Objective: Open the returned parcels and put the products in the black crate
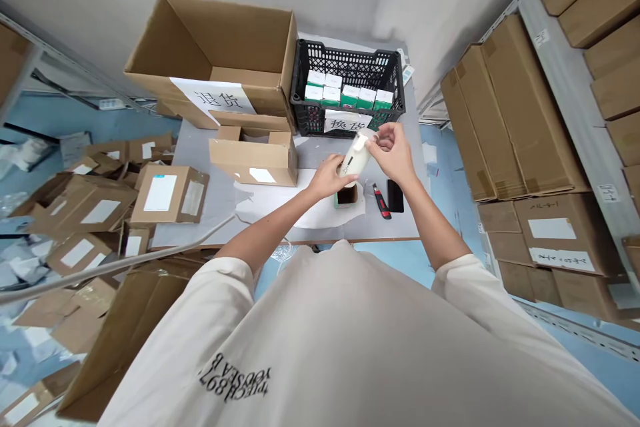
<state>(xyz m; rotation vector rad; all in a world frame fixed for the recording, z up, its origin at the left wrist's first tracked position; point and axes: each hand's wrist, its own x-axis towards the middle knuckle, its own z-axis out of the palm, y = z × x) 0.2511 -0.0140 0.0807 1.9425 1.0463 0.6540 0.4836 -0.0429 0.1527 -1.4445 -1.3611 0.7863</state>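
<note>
A white bottle (354, 161) with dark print is held tilted over the table, its top end pointing up and to the right. My left hand (326, 177) is closed around its lower part. At the top end my right hand (393, 152) pinches a clear cap (369, 134); whether the cap is off the bottle I cannot tell. Just below the bottle stands a small open box (347, 197) with a green side and a dark inside. To its right lie a red and black utility knife (381, 202) and a black phone (395, 196).
At the back stand a large open carton (250, 80) and a black crate (306, 117) holding several green-and-white boxes. A smaller open carton (253, 159) and a closed one (167, 193) are on the left. Shelving with cartons (535, 107) lines the right; discarded cartons (95, 203) litter the left floor.
</note>
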